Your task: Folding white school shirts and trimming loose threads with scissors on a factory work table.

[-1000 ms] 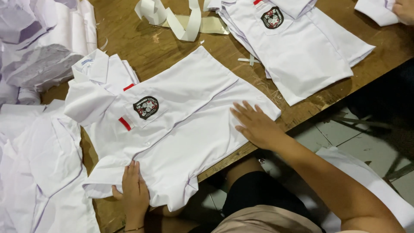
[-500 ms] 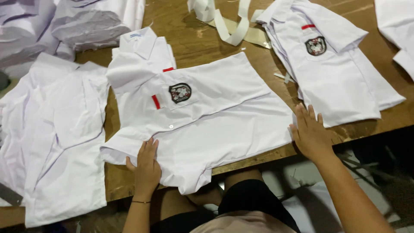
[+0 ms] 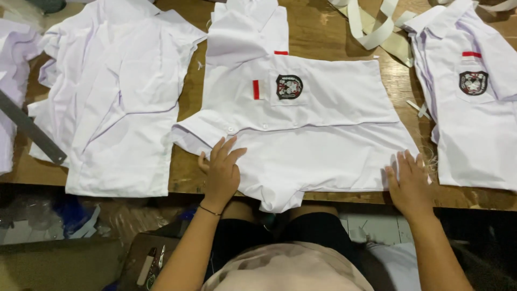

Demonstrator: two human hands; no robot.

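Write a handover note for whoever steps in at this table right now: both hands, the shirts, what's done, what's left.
Left hand: flat, open, pressing the near left part of the white shirt.
Right hand: flat, open, on the shirt's near right corner.
The shirt lies badge-up across the wooden table, one part hanging over the near edge.
Done: shirt spread out and mostly flat; a finished-looking shirt stack sits to the right.
Left: shirt not yet folded; loose shirts wait on the left.

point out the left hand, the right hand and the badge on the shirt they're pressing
left hand point(image 3: 222, 171), head view, on the back of the hand
right hand point(image 3: 410, 182), head view, on the back of the hand
badge point(image 3: 289, 87), head view, on its middle
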